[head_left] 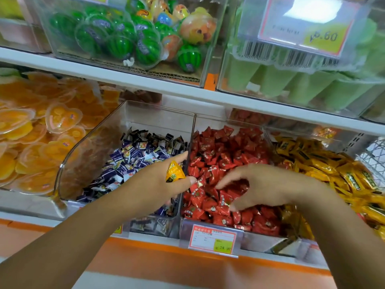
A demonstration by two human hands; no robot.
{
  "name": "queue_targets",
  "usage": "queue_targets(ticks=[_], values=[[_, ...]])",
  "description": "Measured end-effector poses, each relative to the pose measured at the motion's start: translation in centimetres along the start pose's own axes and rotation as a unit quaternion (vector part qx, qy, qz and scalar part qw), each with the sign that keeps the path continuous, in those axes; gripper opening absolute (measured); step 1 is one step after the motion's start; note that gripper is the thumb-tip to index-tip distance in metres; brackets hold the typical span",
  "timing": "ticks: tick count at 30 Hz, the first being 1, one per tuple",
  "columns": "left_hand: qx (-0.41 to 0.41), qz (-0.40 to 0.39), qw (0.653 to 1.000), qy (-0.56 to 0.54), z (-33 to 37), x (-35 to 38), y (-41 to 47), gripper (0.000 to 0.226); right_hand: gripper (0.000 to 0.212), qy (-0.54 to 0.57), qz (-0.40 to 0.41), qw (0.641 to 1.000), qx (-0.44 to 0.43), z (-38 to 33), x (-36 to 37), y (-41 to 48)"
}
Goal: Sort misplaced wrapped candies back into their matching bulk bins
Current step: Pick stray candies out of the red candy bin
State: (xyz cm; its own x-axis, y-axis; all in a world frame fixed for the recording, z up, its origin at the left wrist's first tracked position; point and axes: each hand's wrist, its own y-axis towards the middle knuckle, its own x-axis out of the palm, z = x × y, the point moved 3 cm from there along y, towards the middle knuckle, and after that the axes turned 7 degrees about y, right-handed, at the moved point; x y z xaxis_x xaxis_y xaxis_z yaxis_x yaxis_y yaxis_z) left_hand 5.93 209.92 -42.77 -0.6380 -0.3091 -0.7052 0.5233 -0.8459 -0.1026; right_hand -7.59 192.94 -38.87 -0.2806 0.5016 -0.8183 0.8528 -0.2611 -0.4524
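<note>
At the divider between the purple bin (93,147) and red bin (212,122), a yellow candy (174,172) is pinched in the left grip (160,182). The right grip (262,184) hovers released above the red candies (218,149); yellow candies (343,178) lie alongside.

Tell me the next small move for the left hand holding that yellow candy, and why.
Probably carry it right, over the right hand, and drop it in the yellow bin. The left hand pinches the yellow candy above the divider between purple bin and red bin; neither matches. The right hand hovers low over the red bin, in the path.
</note>
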Motion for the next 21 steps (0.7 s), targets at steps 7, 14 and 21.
queue_targets(ticks=[7, 14, 21], values=[[-0.016, 0.009, 1.000, 0.013, 0.2, 0.0, -0.1, 0.067, 0.085, -0.136, -0.024, 0.990, 0.011, -0.1, 4.6, 4.3], [-0.017, 0.012, 1.000, 0.014, 0.4, 0.0, -0.3, 0.066, 0.065, -0.063, 0.048, 0.997, -0.015, 0.4, 4.1, 5.3], [-0.016, 0.022, 0.999, 0.017, 0.9, -0.3, -0.3, 0.065, 0.036, 0.179, 0.149, 0.972, -0.031, 0.8, 0.5, 3.9]])
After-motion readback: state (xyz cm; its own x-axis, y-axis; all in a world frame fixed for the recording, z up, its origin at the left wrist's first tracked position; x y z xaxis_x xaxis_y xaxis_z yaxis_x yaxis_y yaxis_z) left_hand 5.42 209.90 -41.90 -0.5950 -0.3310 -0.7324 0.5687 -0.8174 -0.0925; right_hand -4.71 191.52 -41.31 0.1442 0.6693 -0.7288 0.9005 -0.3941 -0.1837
